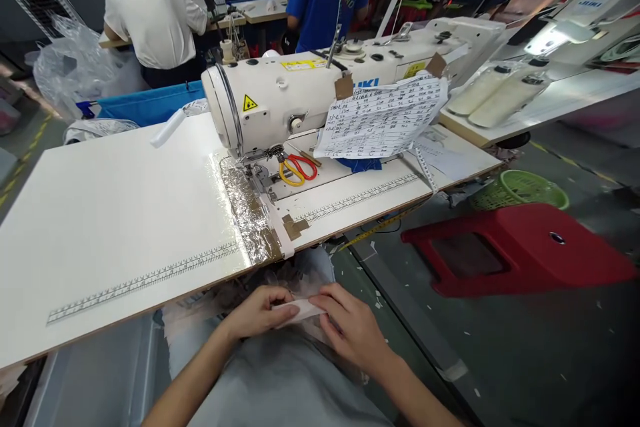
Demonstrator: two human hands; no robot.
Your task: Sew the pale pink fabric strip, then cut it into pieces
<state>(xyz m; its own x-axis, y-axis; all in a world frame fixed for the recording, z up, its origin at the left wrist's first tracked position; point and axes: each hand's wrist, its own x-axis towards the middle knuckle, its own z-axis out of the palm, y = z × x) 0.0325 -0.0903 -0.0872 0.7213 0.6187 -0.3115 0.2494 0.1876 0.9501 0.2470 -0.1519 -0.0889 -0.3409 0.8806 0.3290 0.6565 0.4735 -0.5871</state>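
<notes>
Below the table's front edge, my left hand (263, 311) pinches one end of a small pale fabric piece (305, 310). My right hand (350, 323) holds the other end, with its fingers bent over it. Sheer, light fabric hangs around and beneath both hands, over my lap. Beyond them stands a white sewing machine (280, 97) on a white table (135, 213). Scissors with yellow and red handles (297, 170) lie beside its needle area. A handwritten sheet (383, 117) is fixed to the machine's front with brown tape.
Printed rulers run along the table's front edge. A red stool (525, 247) and a green basket (520, 190) are on the right. Thread cones (510, 93) stand on the neighbouring table. Two people are beyond the machine; a blue cloth (150, 103) hangs behind the table.
</notes>
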